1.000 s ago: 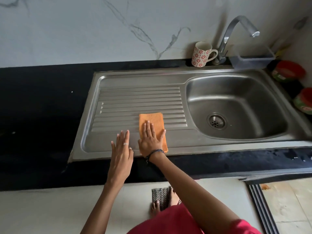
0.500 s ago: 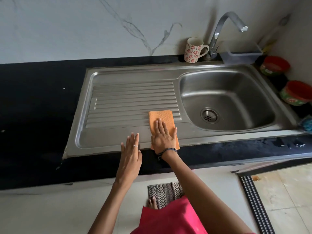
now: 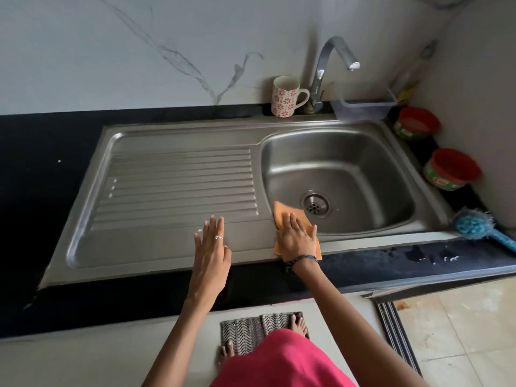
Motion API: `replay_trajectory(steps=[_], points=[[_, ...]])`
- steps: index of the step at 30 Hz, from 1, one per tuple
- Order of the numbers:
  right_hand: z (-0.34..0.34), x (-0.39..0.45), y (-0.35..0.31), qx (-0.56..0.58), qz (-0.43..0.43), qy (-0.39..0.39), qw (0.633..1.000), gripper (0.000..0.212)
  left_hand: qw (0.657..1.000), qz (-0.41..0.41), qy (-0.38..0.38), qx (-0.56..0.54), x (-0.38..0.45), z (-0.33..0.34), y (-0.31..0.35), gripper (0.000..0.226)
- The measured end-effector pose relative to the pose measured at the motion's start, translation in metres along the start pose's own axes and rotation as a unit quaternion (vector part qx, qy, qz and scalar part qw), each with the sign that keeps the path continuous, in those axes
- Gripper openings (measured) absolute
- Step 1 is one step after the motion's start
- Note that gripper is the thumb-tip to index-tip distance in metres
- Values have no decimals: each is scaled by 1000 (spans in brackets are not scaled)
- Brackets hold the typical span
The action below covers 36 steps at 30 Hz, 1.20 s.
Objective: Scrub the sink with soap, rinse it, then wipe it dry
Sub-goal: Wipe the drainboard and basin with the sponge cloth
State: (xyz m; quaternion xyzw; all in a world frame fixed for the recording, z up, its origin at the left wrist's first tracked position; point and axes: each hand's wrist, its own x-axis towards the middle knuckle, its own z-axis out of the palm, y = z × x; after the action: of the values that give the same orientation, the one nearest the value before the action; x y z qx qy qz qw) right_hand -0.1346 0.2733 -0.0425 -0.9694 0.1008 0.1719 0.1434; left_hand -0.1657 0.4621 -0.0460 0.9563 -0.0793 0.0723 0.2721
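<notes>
Steel sink [image 3: 173,244] sat sunk in a black desk [image 3: 36,163] under a veined white wall. At the basin's near left rim the right hand [image 3: 297,240] pressed an orange cloth [image 3: 282,213] flat, fingers straight. Just left, the left hand [image 3: 210,252] lay open-fingered over the drainboard. A floral mug [image 3: 284,97] stood beside the tap [image 3: 321,71].

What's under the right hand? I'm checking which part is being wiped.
The right hand presses an orange cloth flat on the sink, over the basin's front-left rim. The steel beneath the cloth is hidden.
</notes>
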Motion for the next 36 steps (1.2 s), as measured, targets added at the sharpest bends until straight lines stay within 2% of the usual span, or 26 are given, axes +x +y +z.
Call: replay_trajectory(steps=[3,5,8,10,11,13,14,16,18,21,26,30,36], points=[[-14,10,20,51,9,33,998,48,999,-33,27,-6,5,1,11,55],[-27,14,16,86,-55,56,993,62,997,-69,40,-9,4,-1,15,58],[-43,22,-13,252,-131,60,957,50,992,-104,64,9,-3,-7,15,56],[-47,29,-47,289,-274,45,916,69,986,-143,80,13,-9,-12,13,59],[-44,36,-64,258,-345,26,902,75,983,-163,84,9,-13,-14,13,62],[-35,49,-97,132,-431,-37,892,60,977,-182,108,4,-20,-17,15,69],[-29,54,-110,57,-451,-80,887,50,975,-189,120,6,-24,-19,17,71],[-9,57,-123,-70,-482,-135,863,44,970,-209,127,10,-29,-21,21,70],[6,53,-121,-126,-511,-132,840,45,961,-237,141,5,-34,-21,25,69],[13,52,-103,-109,-535,-103,831,46,955,-257,151,4,-38,-18,32,69],[1,61,-49,-92,-562,-109,815,44,960,-245,136,11,-36,-3,44,68],[-14,71,1,-53,-550,-108,826,45,970,-218,111,8,-19,14,56,71],[-31,83,67,118,-468,-161,861,39,981,-175,80,-3,-1,40,72,71]])
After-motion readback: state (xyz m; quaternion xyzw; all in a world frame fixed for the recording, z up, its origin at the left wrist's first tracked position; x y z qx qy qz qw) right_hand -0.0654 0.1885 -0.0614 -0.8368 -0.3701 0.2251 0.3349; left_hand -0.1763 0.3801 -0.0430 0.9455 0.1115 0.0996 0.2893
